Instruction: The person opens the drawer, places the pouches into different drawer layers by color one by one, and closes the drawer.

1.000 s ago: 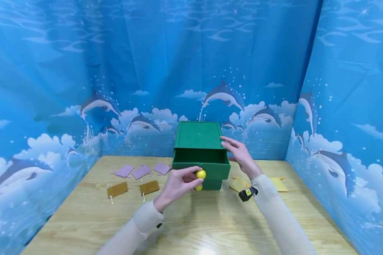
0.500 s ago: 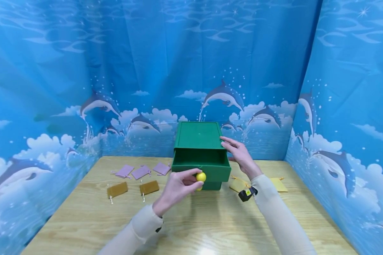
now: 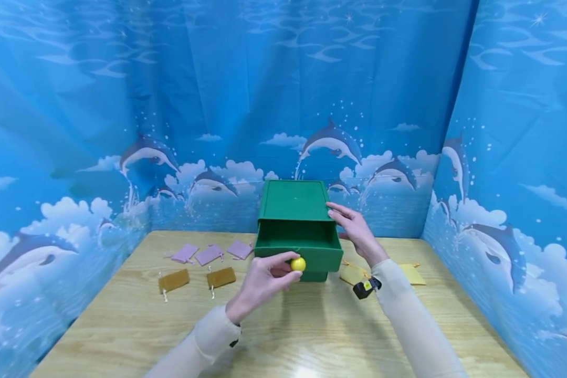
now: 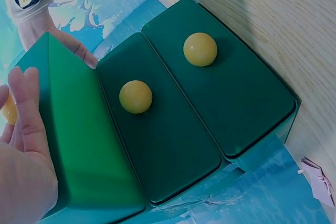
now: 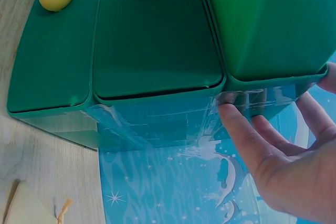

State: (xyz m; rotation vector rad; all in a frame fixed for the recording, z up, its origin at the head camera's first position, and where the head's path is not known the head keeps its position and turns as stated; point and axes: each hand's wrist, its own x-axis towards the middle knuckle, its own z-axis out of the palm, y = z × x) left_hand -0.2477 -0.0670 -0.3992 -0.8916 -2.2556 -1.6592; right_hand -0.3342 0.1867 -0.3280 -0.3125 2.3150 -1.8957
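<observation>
The green drawer box (image 3: 296, 210) stands near the far edge of the worktop (image 3: 283, 325), about in the middle between its left and right edges. Its top drawer (image 3: 298, 247) is pulled out toward the person. The left hand (image 3: 263, 281) has thumb and fingers curled around the yellow ball knob (image 3: 298, 264) on the front of this drawer. The right hand (image 3: 356, 231) lies with nearly straight fingers against the right side of the box, at the upper front corner; it presses and does not clamp anything.

I judge the box to be light, made of thin stiff plastic with smooth and somewhat slippery walls. The left wrist view shows two more drawer fronts (image 4: 210, 93) below, each with its own round knob (image 4: 200, 49). A light box like this will probably slide on the wood when a drawer is pulled, so a flat hand on the side seems a sensible support. The knob is small, round and hard, and the best hold is a pinch from both sides, close to the drawer front, because the ball can slip out of loose fingers. The drawer itself looks rigid and should move easily.

Toward the left edge of the worktop lie purple pouches (image 3: 210, 254) and brown pouches (image 3: 174, 281); yellow pouches (image 3: 413, 273) lie to the right of the box.
</observation>
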